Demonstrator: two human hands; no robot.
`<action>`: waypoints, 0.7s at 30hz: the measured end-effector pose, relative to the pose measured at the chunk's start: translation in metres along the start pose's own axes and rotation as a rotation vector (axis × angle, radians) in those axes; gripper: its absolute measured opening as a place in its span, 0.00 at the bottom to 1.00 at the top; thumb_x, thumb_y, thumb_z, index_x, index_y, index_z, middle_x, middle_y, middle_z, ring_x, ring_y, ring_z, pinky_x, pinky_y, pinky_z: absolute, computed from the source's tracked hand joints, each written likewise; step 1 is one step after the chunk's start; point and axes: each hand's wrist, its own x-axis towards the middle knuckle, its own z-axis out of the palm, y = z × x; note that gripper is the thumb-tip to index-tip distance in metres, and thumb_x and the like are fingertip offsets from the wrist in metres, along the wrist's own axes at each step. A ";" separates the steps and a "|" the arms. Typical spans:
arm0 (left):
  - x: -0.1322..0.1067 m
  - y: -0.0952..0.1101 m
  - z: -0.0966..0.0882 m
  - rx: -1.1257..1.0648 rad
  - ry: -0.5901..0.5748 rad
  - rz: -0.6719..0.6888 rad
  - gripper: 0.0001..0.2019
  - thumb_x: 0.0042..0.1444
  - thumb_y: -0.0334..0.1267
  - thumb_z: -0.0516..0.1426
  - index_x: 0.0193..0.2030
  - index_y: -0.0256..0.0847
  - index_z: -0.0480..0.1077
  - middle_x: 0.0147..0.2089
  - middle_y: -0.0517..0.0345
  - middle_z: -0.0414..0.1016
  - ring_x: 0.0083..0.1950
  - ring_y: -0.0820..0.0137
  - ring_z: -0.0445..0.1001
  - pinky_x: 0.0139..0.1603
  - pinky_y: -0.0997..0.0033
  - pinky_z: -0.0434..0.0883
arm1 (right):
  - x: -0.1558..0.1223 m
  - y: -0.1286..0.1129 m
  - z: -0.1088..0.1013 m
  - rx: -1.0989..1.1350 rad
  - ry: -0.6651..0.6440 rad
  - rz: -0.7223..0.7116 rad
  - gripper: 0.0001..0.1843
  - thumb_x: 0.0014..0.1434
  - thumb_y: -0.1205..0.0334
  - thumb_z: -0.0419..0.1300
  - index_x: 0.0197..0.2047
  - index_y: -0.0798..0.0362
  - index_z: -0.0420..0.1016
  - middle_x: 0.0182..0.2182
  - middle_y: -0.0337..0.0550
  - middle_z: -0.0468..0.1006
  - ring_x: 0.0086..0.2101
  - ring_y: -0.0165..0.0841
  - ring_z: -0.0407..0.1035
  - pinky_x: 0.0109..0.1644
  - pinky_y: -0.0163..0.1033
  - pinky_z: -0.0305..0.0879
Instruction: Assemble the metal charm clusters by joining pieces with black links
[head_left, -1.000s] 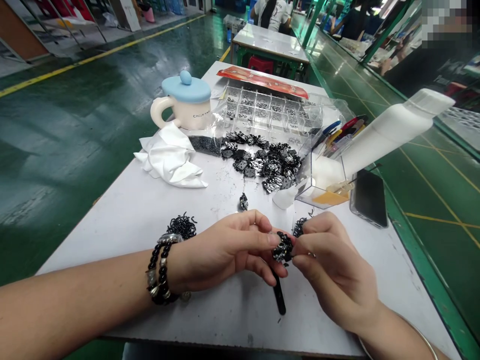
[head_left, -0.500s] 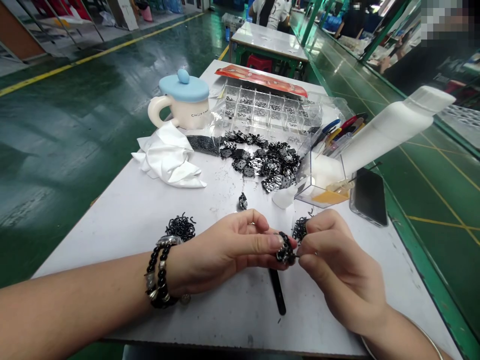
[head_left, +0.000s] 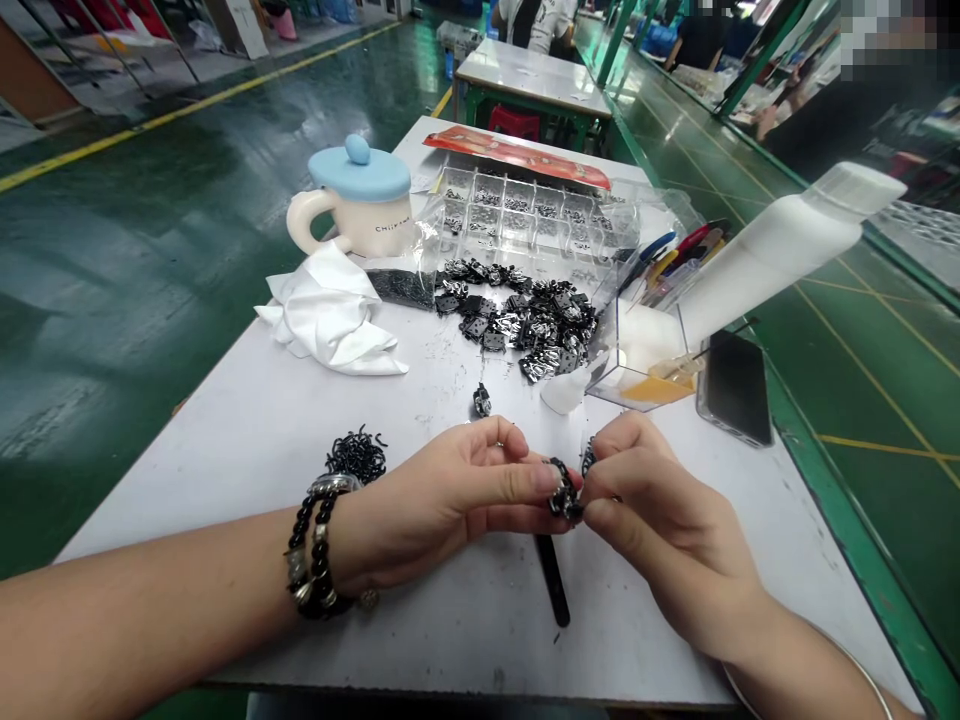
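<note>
Low over the white table [head_left: 247,430], my left hand [head_left: 450,500] and my right hand [head_left: 660,530] meet fingertip to fingertip. Both pinch one small black metal part [head_left: 562,495] between them. Under the hands lies a thin black tool [head_left: 553,592]. A heap of black square parts [head_left: 525,320] sits further back in the middle. A single black part [head_left: 482,400] lies alone just beyond my left hand. Left of my wrist is a small pile of black curved clips [head_left: 358,455]. A few more clips [head_left: 588,456] show beside my right thumb.
A cream mug with a blue lid [head_left: 360,200] and a crumpled white cloth [head_left: 330,315] stand at the back left. A clear compartment box [head_left: 536,215], a clear holder with pens [head_left: 660,270], a white bottle [head_left: 772,255] and a black phone [head_left: 735,385] line the right side.
The black part has turned from flat to edge-on between my fingertips, and my right hand's fingers have closed in tighter on it. Both hands stayed in place.
</note>
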 end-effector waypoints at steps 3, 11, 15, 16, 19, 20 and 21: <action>0.001 0.000 -0.001 -0.004 0.010 -0.006 0.09 0.54 0.28 0.61 0.34 0.34 0.62 0.32 0.60 0.74 0.34 0.76 0.76 0.42 0.73 0.74 | 0.002 -0.001 -0.001 0.099 -0.048 0.095 0.06 0.64 0.61 0.53 0.34 0.47 0.67 0.32 0.37 0.57 0.35 0.28 0.56 0.39 0.34 0.56; 0.002 -0.001 -0.001 0.010 0.039 -0.017 0.11 0.53 0.29 0.62 0.33 0.34 0.61 0.31 0.61 0.73 0.34 0.77 0.76 0.38 0.77 0.73 | 0.007 0.000 -0.003 0.205 -0.107 0.201 0.08 0.63 0.58 0.55 0.32 0.49 0.65 0.32 0.36 0.58 0.34 0.27 0.56 0.39 0.34 0.53; 0.001 0.000 0.001 -0.002 0.045 -0.015 0.11 0.53 0.29 0.63 0.33 0.34 0.61 0.31 0.62 0.72 0.34 0.77 0.76 0.39 0.76 0.73 | 0.008 0.003 -0.002 0.251 -0.082 0.243 0.10 0.60 0.54 0.58 0.30 0.49 0.66 0.30 0.35 0.59 0.32 0.28 0.55 0.36 0.35 0.52; 0.001 0.000 0.001 -0.005 0.043 -0.015 0.11 0.53 0.29 0.63 0.33 0.34 0.61 0.31 0.62 0.72 0.34 0.77 0.76 0.40 0.76 0.74 | 0.008 0.003 -0.002 0.263 -0.073 0.249 0.10 0.60 0.54 0.59 0.31 0.49 0.66 0.30 0.35 0.59 0.32 0.28 0.55 0.36 0.35 0.52; 0.000 -0.001 0.000 -0.019 0.029 -0.021 0.11 0.53 0.30 0.63 0.33 0.34 0.62 0.31 0.62 0.72 0.34 0.77 0.76 0.40 0.77 0.74 | 0.008 0.005 -0.001 0.281 -0.053 0.238 0.08 0.59 0.55 0.60 0.32 0.49 0.69 0.30 0.36 0.60 0.32 0.28 0.56 0.35 0.35 0.53; 0.000 -0.001 0.000 -0.023 0.019 -0.024 0.11 0.53 0.30 0.63 0.33 0.35 0.62 0.31 0.62 0.72 0.34 0.77 0.76 0.39 0.77 0.74 | 0.008 0.005 -0.001 0.287 -0.049 0.227 0.07 0.59 0.55 0.60 0.32 0.49 0.70 0.31 0.37 0.60 0.32 0.28 0.57 0.34 0.35 0.54; 0.000 -0.001 0.000 -0.023 0.015 -0.029 0.11 0.53 0.30 0.62 0.34 0.35 0.62 0.32 0.61 0.72 0.34 0.77 0.76 0.39 0.77 0.74 | 0.008 0.005 -0.001 0.292 -0.045 0.219 0.07 0.58 0.56 0.61 0.32 0.49 0.70 0.31 0.37 0.60 0.33 0.28 0.57 0.34 0.35 0.54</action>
